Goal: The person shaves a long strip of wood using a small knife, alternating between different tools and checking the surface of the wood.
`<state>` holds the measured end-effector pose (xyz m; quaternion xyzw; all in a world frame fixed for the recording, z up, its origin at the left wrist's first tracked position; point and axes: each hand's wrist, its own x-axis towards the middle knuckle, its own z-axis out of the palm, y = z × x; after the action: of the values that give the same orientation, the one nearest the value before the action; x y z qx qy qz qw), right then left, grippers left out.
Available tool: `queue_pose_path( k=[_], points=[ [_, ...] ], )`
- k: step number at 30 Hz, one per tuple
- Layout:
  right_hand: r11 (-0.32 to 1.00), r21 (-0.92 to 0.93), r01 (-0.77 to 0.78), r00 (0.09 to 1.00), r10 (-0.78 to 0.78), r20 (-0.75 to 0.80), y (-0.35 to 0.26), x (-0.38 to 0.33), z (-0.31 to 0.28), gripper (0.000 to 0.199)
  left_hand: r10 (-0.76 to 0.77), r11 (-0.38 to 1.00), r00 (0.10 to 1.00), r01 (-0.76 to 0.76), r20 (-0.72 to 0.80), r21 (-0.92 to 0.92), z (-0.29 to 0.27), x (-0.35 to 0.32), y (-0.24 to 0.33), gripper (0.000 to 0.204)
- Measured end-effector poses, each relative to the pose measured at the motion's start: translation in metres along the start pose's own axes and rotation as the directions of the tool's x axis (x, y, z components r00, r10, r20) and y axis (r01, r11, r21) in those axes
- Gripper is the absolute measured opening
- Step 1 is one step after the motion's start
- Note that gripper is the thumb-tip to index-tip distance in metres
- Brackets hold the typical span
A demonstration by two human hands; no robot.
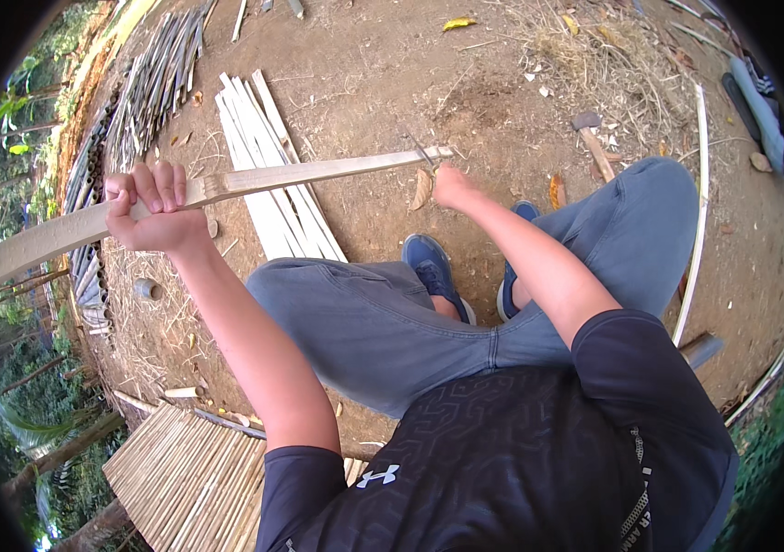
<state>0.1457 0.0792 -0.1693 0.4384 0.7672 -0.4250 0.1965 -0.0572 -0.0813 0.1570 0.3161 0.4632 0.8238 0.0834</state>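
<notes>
My left hand [158, 207] is wrapped round a long split bamboo strip [318, 171], palm side up, with the wide end reaching out to the far left. The strip slants across in front of me above my knees and narrows to the right. At its narrow end my right hand [455, 187] is closed on a knife [421, 151]. The thin blade crosses the strip near its tip and seems to touch it. My right fingers hide the knife's handle.
Pale split bamboo slats [272, 175] lie on the dirt beyond the strip. Darker sticks [157, 87] are piled at the far left. A hammer-like tool with a wooden handle [597, 152] rests beside my right knee. A slatted bamboo platform [190, 474] stands at the lower left.
</notes>
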Motion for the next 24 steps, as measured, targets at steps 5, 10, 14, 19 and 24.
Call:
queue_pose_path(
  k=[5, 10, 14, 19, 24],
  points=[
    [0.975, -0.022, 0.220, 0.965, -0.214, 0.152, -0.070, -0.090, -0.038, 0.045, -0.023, 1.000, 0.999, 0.023, 0.047, -0.001, -0.011, 0.001, 0.010, 0.016],
    [0.923, -0.009, 0.384, 0.919, -0.381, 0.102, -0.062, -0.106, -0.053, 0.040, -0.013, 0.999, 0.995, 0.016, 0.099, -0.028, -0.006, 0.002, 0.006, 0.012],
    [0.943, 0.002, 0.333, 0.935, -0.330, 0.132, -0.047, -0.083, -0.044, 0.038, -0.032, 0.998, 0.987, 0.039, 0.157, -0.042, 0.017, 0.000, 0.004, 0.012],
    [0.947, 0.034, 0.319, 0.940, -0.320, 0.114, -0.057, -0.087, -0.043, 0.036, -0.055, 0.997, 0.963, 0.069, 0.264, -0.045, 0.027, -0.001, 0.008, 0.014],
    [0.956, -0.039, 0.292, 0.949, -0.285, 0.133, -0.051, -0.075, -0.062, 0.036, -0.071, 0.995, 0.962, 0.087, 0.264, -0.048, 0.026, 0.003, 0.010, 0.016]
  ],
)
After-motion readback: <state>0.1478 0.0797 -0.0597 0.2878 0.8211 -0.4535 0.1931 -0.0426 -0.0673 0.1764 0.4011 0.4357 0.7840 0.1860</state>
